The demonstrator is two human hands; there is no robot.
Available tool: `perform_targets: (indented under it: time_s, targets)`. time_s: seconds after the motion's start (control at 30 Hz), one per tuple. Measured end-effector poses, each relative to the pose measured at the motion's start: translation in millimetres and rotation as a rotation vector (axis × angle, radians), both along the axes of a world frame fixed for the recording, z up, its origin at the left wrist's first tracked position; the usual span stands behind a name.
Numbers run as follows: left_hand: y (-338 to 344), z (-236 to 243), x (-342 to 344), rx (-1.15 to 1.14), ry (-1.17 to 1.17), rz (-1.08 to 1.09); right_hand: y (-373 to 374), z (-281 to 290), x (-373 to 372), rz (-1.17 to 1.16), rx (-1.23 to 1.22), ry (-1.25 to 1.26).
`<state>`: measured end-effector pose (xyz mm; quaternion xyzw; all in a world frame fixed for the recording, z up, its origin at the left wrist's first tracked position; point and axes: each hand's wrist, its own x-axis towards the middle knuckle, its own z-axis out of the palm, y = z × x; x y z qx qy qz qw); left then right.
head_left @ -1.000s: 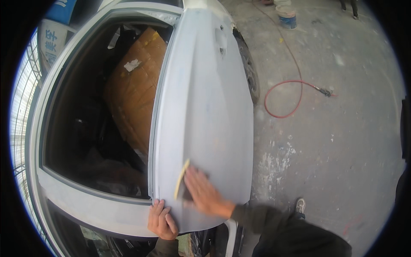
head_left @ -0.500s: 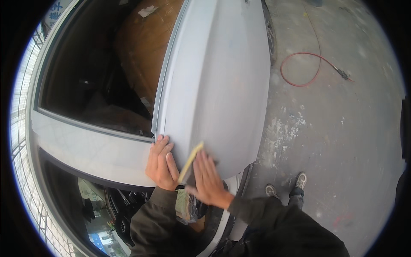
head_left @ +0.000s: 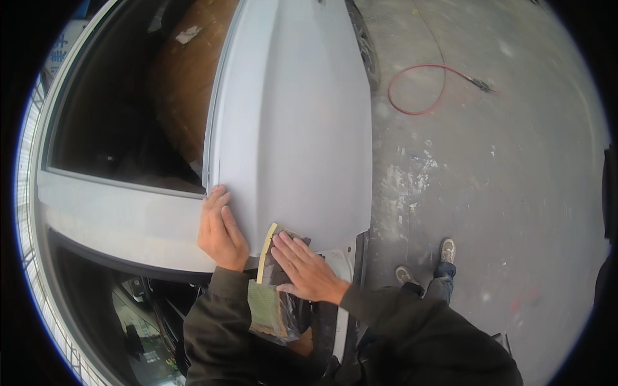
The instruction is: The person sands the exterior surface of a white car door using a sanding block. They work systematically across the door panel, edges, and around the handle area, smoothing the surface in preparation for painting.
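Observation:
My right hand [head_left: 308,268] presses flat over a dark sanding pad [head_left: 293,237] with a pale yellow edge. Its fingers stretch across the pad's face, and the thumb lies by its lower side. Under the pad is the near end of a light grey car door [head_left: 312,128], dull like primer. To the left, my left hand [head_left: 222,228] rests on the door near the window corner, thumb apart from the fingers and nothing seen in it. Just below the pad, a greenish pad-like piece [head_left: 267,309] with clear plastic around it sits by the other window opening.
Brown covering [head_left: 183,83] shows behind the upper window. A red hose [head_left: 418,67] with a metal end loops on the stained grey floor [head_left: 489,193]. My shoes [head_left: 447,249] stand right of the car. A wheel [head_left: 364,45] juts out beyond the door's far right edge.
The view has swung right, so the car and hose sit further left. My right hand and the sanding pad have come slightly nearer along the door, and the pad is less slanted.

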<state>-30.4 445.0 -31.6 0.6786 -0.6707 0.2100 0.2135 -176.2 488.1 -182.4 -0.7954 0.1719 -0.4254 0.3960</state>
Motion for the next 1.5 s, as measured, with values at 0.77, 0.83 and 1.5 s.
perform_targets:
  time_s: [0.77, 0.83, 1.5]
  targets:
    - [-4.1, -7.4, 2.0, -0.001, -0.021, -0.039, 11.3, -18.3, 18.8, -0.165, 0.004, -0.195]
    - [-1.6, -5.0, -1.7, 0.019, -0.052, -0.039, 19.4, -58.2, 15.2, -0.152, -0.005, -0.181]
    - [-0.7, -2.0, -0.7, 0.061, -0.099, 0.020, -82.6, -39.9, 31.7, -0.299, 0.093, -0.180]
